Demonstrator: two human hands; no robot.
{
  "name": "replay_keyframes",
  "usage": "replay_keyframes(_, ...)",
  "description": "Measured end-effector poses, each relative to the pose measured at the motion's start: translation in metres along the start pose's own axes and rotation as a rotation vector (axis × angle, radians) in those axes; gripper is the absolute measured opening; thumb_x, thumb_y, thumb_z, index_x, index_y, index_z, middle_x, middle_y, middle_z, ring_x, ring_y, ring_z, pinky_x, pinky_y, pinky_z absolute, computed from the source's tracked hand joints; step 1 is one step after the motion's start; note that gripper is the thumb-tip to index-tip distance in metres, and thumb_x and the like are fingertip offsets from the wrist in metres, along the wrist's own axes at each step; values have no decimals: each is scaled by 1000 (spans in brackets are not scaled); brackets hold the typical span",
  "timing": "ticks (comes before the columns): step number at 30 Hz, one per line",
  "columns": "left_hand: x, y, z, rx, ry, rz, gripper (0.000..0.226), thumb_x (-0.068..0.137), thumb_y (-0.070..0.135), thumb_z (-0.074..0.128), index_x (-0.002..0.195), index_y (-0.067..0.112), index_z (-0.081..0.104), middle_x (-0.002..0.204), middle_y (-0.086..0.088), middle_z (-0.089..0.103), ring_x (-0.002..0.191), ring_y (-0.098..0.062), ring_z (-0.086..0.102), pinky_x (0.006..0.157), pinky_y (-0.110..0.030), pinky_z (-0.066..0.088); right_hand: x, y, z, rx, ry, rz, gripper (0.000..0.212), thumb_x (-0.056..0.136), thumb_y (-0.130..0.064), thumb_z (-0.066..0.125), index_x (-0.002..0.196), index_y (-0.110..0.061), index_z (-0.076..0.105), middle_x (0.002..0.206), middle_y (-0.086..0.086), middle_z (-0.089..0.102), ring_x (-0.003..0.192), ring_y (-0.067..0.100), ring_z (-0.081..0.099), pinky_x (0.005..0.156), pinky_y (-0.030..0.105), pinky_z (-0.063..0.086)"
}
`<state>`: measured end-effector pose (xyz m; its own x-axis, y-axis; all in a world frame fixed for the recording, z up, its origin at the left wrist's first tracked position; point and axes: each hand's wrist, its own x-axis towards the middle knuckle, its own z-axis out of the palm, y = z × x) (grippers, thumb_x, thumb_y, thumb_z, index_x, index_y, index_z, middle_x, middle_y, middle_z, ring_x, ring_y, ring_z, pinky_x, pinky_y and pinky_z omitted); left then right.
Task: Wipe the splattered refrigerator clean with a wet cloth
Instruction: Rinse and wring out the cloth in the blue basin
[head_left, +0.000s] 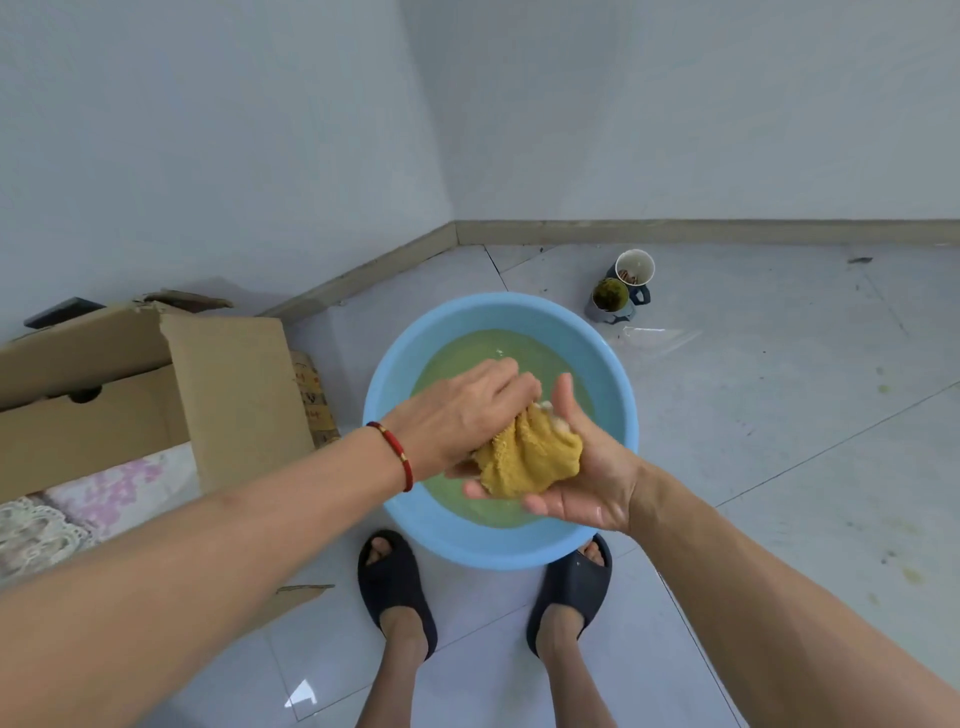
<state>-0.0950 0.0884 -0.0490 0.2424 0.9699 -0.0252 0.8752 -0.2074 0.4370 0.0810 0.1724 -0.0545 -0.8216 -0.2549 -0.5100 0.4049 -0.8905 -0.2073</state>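
Two hands wringing yellow cloth (527, 457), blue basin (395, 374) holding greenish water (467, 358)

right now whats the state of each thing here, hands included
yellow terry cloth: bunched, gripped by both hands above the basin
round blue plastic basin: on the floor, part-filled with yellowish water
left hand: curled over the cloth from above
right hand: wet, palm up, cupping the cloth
brown cardboard box: flaps open, on its side
two grey mugs: upright, one holding something green
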Motion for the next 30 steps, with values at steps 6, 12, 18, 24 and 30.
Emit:
replay_keyframes(6,8,-8,-1,156,-411,-215,30,87,5,60,115,18,59,102,-5,60,88,-34,64,66,-45,52,22,-11,14,-1032,519,9,30,81,-28,82,86,-7,61,65,2,54,56,21,52,50,28,45)
replay_keyframes(12,30,3,13,-175,-626,-689,33,84,11,73,62,18,49,65,-3,55,58,-22,58,51,-28,41,37,-12,7,-1820,754,17,29,86,-19,75,110,-8,64,98,9,70,86,33,68,68,34,49)
replay_keyframes(18,13,-7,1,-1303,-746,-934,12,90,0,72,97,7,65,75,-6,59,65,-16,61,66,-33,55,32,1,-12,-2197,714,-286,31,88,-3,73,111,-9,53,103,8,56,83,29,63,58,33,45)
replay_keyframes(24,8,-16,-2,-1557,-740,-1024,38,85,9,74,122,4,65,105,-14,68,103,-31,69,92,-45,55,26,3,-15,-2297,558,-534,55,54,2,80,106,-4,62,98,7,53,82,23,49,72,35,54)
replay_keyframes(30,18,-21,-16,-1191,-875,-1010,19,87,-6,63,106,-7,65,101,-24,66,100,-36,70,99,-59,54,3,-13,6,-1060,545,-215,68,66,-46,68,129,-23,58,118,-2,59,105,17,59,90,29,49)
